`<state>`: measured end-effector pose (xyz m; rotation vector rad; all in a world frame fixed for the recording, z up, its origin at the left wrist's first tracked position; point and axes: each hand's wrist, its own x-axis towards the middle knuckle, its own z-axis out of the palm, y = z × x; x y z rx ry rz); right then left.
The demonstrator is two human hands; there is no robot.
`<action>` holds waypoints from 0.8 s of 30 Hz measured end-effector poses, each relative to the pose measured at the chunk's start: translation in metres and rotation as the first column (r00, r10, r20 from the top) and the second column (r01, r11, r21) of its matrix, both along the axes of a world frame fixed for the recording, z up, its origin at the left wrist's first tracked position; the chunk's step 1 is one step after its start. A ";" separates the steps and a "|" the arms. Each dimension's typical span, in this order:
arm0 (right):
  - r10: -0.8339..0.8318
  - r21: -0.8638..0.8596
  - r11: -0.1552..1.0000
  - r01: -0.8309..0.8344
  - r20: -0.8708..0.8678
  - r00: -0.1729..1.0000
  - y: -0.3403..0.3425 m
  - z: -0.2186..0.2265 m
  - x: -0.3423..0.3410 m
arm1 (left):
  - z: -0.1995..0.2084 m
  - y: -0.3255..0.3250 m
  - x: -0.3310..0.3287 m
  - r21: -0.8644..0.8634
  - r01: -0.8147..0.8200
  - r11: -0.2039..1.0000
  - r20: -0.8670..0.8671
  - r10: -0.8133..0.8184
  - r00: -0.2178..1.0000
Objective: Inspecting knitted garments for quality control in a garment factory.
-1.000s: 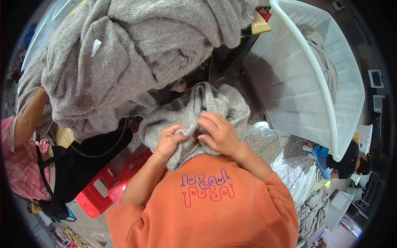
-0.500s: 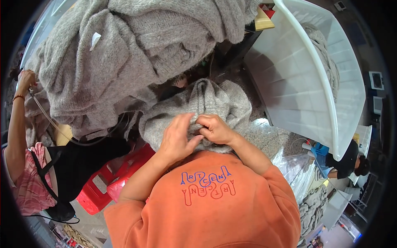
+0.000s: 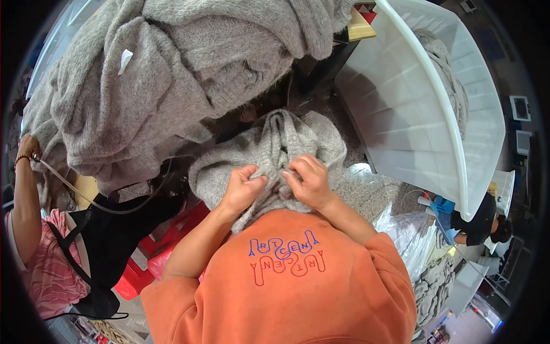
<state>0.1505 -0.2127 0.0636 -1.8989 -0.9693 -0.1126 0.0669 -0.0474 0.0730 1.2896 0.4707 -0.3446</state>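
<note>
A grey fuzzy knit garment (image 3: 266, 137) lies bunched over my lap, with a ribbed fold standing up in its middle. My left hand (image 3: 243, 189) is closed on its near part, thumb against curled fingers. A short way to the right, my right hand (image 3: 311, 181) pinches the same garment between thumb and fingers. The cloth between the two hands is gathered in folds. Whether something small sits in either pinch is too hidden to see.
A big heap of grey knitwear (image 3: 154, 86) rises in front. At right stands a white plastic bin (image 3: 401, 97) with more knitwear inside. A co-worker's hand (image 3: 30, 148) at left holds a hose (image 3: 74, 186) near red stools (image 3: 172, 246). Another person (image 3: 478, 221) works far right.
My hands have moved apart; the left closed onto the garment and shifted down, while the right moved slightly right. The co-worker's hand at left has dropped lower along the heap.
</note>
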 end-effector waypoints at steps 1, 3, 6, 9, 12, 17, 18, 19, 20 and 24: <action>0.002 -0.001 1.000 -0.002 0.000 1.000 -0.004 0.007 -0.001 | -0.003 -0.001 0.000 -0.084 -0.115 0.990 -0.002 0.116 0.993; 0.059 -0.175 0.983 -0.060 -0.012 0.998 -0.012 0.020 -0.007 | -0.007 -0.001 -0.001 -0.169 -0.230 0.959 -0.017 0.230 0.973; 0.043 -0.357 0.931 -0.076 -0.099 0.994 -0.013 0.013 -0.020 | -0.010 0.000 -0.001 -0.186 -0.235 0.954 0.008 0.241 0.970; 0.006 -0.499 0.861 -0.099 -0.184 0.983 -0.013 0.000 -0.018 | -0.017 0.000 -0.001 -0.172 -0.214 0.962 0.045 0.224 0.973; -0.022 -0.432 0.902 -0.017 -0.083 0.996 -0.019 -0.019 -0.013 | -0.016 0.002 -0.001 -0.166 -0.232 0.958 0.040 0.241 0.970; -0.139 -0.149 0.986 0.081 -0.436 0.889 -0.033 -0.012 -0.006 | -0.014 0.003 -0.006 -0.171 -0.275 0.946 0.048 0.287 0.957; -0.146 -0.152 0.985 0.084 -0.463 0.874 -0.035 -0.009 -0.005 | -0.014 0.003 -0.007 -0.170 -0.272 0.947 0.053 0.284 0.957; -0.144 -0.150 0.985 0.083 -0.463 0.875 -0.034 -0.006 -0.005 | -0.013 0.002 -0.007 -0.168 -0.273 0.947 0.055 0.285 0.957; -0.092 -0.087 0.994 0.067 -0.336 0.937 -0.034 -0.001 -0.005 | -0.013 0.000 -0.007 -0.164 -0.291 0.943 0.074 0.306 0.949; 0.533 -0.011 0.844 -0.537 -0.107 0.840 -0.023 0.039 -0.007 | 0.007 -0.003 -0.002 -0.213 -0.264 0.941 0.106 0.291 0.951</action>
